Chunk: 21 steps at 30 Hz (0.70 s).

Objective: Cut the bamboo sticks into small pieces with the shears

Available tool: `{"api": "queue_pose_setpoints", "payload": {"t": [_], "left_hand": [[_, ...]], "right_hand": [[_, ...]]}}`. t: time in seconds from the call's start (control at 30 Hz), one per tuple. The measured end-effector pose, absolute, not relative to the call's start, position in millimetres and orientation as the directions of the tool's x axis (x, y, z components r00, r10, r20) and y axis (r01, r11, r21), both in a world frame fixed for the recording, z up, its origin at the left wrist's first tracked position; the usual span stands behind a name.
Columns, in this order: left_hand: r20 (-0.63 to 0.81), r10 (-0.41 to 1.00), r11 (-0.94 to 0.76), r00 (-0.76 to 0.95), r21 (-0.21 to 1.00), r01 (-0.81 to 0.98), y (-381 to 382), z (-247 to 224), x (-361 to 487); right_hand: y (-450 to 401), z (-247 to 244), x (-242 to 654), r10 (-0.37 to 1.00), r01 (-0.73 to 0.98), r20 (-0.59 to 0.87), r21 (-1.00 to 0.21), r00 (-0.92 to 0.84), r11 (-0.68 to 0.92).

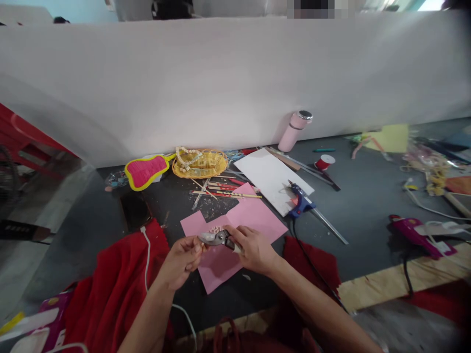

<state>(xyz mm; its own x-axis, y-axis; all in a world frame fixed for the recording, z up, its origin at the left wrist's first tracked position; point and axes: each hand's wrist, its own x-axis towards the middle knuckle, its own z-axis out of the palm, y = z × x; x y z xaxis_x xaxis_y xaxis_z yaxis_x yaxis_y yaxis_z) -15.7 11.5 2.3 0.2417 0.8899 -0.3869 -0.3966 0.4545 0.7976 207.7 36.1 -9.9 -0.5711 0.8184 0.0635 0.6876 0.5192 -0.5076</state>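
My right hand (253, 246) is wrapped round the handles of a pair of pruning shears (220, 238), whose blades point left. At the blade tips, my left hand (184, 258) is closed in a pinch on something too small to make out. Both hands are over a sheet of pink paper (221, 267) with cut edges. Small pale pieces (216, 229) lie on the paper just behind the shears. Farther back, several thin sticks (228, 191), some with red parts, lie across one another among scattered crumbs.
Behind the sticks sits a yellow wicker basket (209, 164) with a beaded string, beside a pink, yellow-edged fan (147, 171). A blue glue gun (302, 202) lies on white paper (270, 171). A pink bottle (293, 131) stands by the partition. Red cloth (117, 274) covers the front left.
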Motion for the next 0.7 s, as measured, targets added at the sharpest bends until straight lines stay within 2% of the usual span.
{"api": "queue_pose_setpoints", "payload": {"t": [0.07,0.17,0.27,0.33,0.4,0.53,0.7], "left_hand": [[-0.335,0.931,0.366,0.146,0.86,-0.355,11.1,-1.6,-13.7],[-0.216,0.976,0.211,-0.022,0.966,-0.15,10.1,-6.1,-11.2],[-0.092,0.991,0.097,-0.093,0.994,0.051,9.1,-7.4,-10.8],[-0.042,0.994,0.052,-0.102,0.994,0.092,8.6,-7.8,-11.4],[-0.054,0.995,0.058,-0.089,0.998,0.036,8.2,-8.4,-12.1],[-0.165,0.985,0.17,0.038,0.967,-0.192,8.0,-7.7,-11.3],[-0.235,0.969,0.247,0.076,0.917,-0.314,9.0,-3.7,-8.5]], "right_hand": [[35.4,-10.2,206.7,0.838,0.712,0.038,-0.508,-0.544,0.485],[36.1,-11.9,205.4,0.859,0.731,0.017,-0.517,-0.511,0.445],[38.5,-13.9,205.4,0.861,0.739,0.038,-0.495,-0.508,0.458],[40.3,-14.5,206.9,0.847,0.731,0.054,-0.48,-0.528,0.486],[41.8,-13.7,209.4,0.827,0.71,0.056,-0.482,-0.56,0.513],[43.2,-9.1,213.6,0.802,0.703,0.016,-0.472,-0.597,0.532],[43.6,-6.8,213.2,0.794,0.709,-0.024,-0.468,-0.607,0.527]]}}
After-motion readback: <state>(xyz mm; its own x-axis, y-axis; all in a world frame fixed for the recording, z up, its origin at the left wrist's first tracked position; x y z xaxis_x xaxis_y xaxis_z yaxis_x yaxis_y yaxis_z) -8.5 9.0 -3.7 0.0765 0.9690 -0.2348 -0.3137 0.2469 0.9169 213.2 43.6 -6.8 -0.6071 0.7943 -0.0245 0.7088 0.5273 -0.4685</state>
